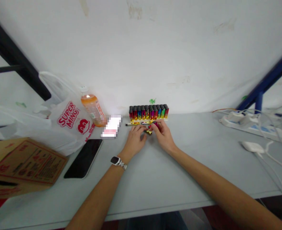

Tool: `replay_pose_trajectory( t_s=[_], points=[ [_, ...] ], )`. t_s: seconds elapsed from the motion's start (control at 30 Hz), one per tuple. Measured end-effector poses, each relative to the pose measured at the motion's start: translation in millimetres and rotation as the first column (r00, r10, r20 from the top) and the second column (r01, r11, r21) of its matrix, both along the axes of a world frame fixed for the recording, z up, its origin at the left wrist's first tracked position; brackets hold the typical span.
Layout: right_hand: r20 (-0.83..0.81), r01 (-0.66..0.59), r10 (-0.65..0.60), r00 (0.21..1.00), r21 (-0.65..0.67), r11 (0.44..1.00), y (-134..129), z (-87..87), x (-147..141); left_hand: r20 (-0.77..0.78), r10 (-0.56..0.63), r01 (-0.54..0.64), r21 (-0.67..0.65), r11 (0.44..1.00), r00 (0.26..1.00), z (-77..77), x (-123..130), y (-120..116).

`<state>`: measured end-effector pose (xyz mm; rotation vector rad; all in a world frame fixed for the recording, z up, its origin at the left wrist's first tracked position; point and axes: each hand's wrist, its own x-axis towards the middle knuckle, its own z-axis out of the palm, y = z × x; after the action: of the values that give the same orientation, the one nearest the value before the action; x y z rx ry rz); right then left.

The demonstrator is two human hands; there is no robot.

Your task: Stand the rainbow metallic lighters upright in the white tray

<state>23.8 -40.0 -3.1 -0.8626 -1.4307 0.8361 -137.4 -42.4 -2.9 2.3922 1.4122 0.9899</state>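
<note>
Several lighters with black tops and shiny coloured bodies (145, 113) stand upright in tight rows in a pale tray (166, 120) against the wall. In front of them, a gold lighter (135, 123) and another lighter (146, 123) lie on their sides. My left hand (134, 140), wearing a silver watch (117, 161), has its fingers and thumb closed around the end of a dark and gold lighter (148, 131). Close beside it, my right hand (163, 136) is curled, thumb and fingers around a reddish-pink lighter (156, 125) that they partly cover.
On the left are a cardboard box (33, 163), a white plastic bag (66, 127), an orange drink bottle (93, 108), a black phone (84, 158) and a blurred white card (111, 126). A power strip (253, 124) and white charger (252, 147) with cables lie right.
</note>
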Motion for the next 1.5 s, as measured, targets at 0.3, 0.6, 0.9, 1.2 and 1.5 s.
replay_pose_trajectory(
  t_s=[0.3, 0.6, 0.9, 1.2, 1.5],
  points=[
    [0.447, -0.002, -0.061, 0.892, 0.139, 0.99, 65, 38.6, 18, -0.238, -0.043, 0.041, -0.014, 0.999, 0.97, 2.8, 3, -5],
    [0.645, -0.076, -0.052, 0.762, 0.169, 0.983, 100, 54.3, 6, -0.13, -0.144, 0.135, -0.071, 0.988, 0.981, 2.8, -3, -1],
    [0.578, -0.085, -0.028, 0.815, 0.166, 0.982, 106, 50.9, 7, -0.037, -0.212, 0.209, -0.083, 0.974, 0.977, -3.0, -11, 6],
    [0.681, -0.095, -0.086, 0.728, 0.224, 0.97, 115, 47.4, 8, -0.092, -0.194, 0.184, -0.112, 0.977, 0.977, 3.5, -9, 6],
    [0.745, -0.016, -0.431, 0.509, 0.509, 0.86, 104, 47.0, 14, -0.053, -0.17, 0.164, -0.105, 0.981, 0.984, 6.0, -8, 4]
  ],
)
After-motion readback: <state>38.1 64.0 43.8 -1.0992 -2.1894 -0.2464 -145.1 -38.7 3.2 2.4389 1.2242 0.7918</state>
